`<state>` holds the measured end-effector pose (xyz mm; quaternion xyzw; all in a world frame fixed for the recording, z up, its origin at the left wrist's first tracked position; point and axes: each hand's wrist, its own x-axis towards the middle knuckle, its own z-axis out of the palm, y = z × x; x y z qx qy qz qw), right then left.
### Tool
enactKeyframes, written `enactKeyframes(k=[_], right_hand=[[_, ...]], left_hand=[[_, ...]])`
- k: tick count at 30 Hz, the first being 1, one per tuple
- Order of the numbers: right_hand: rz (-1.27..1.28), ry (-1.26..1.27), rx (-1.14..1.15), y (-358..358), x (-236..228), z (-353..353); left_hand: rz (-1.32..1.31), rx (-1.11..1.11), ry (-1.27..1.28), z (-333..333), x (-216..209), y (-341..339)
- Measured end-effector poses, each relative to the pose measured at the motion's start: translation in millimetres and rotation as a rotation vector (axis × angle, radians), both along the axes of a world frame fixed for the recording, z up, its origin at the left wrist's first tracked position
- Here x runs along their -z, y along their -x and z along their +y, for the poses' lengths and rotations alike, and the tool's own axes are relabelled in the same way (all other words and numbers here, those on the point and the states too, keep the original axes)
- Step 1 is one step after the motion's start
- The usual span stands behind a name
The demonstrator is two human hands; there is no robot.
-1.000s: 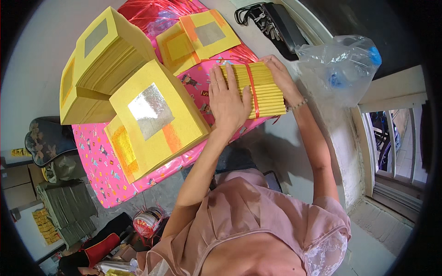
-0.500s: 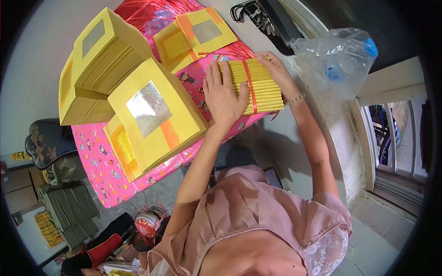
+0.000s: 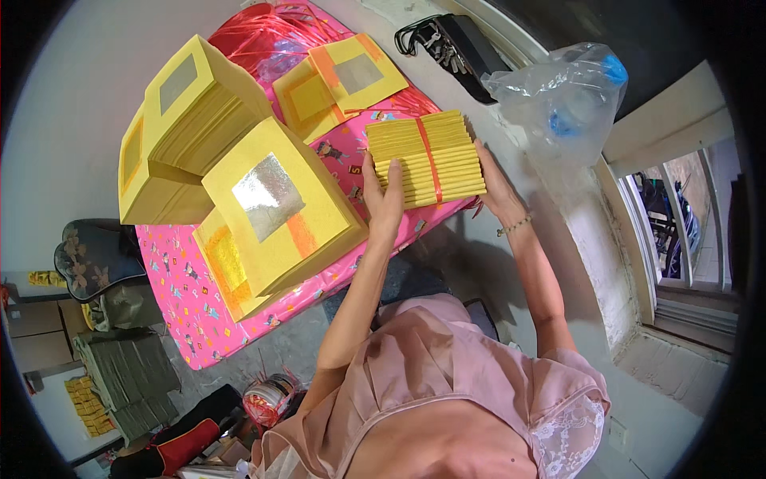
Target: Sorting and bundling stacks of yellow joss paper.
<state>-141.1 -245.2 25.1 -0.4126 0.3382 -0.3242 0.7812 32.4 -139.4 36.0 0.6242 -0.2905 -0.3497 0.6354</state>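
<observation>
Between my two hands is a bundle of yellow folded joss paper (image 3: pixel 459 164), its rolls lying side by side under a red plastic tie (image 3: pixel 428 156). My left hand (image 3: pixel 384 195) grips the bundle's left side, thumb over the top edge. At the opposite end, my right hand (image 3: pixel 496 190) holds its right side; some of those fingers are hidden behind it. Left of my left forearm stands a thick stack of yellow joss paper (image 3: pixel 319 191) with a silver foil square on top. Behind the bundle lie loose joss paper sheets (image 3: pixel 383 88) with orange and silver patches.
A taller joss paper stack (image 3: pixel 195 104) rises at the far left of the pink patterned table (image 3: pixel 179 311). Red plastic strips (image 3: pixel 259 36) lie at its back. On the ledge to the right are a black pouch with keys (image 3: pixel 455 60) and a clear plastic bag (image 3: pixel 558 104).
My left hand has come off the bundle's top and now grips its left side. My right hand has slid nearer along the right side. The view has shifted slightly.
</observation>
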Motion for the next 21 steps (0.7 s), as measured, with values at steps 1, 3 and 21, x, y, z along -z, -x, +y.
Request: enactKeyframes(k=[1, 3, 21], right_hand=[[0.025, 0.017, 0.003, -1, -6, 2], [0.045, 0.036, 0.014, -3, -19, 7], [0.672, 1.059, 0.181, -16, -67, 20]], left_hand=[[0.033, -0.032, 0.032, 0, 1, 1], [0.060, -0.073, 0.032, 4, 2, 2], [0.528, -0.057, 0.090, 13, 82, 8]])
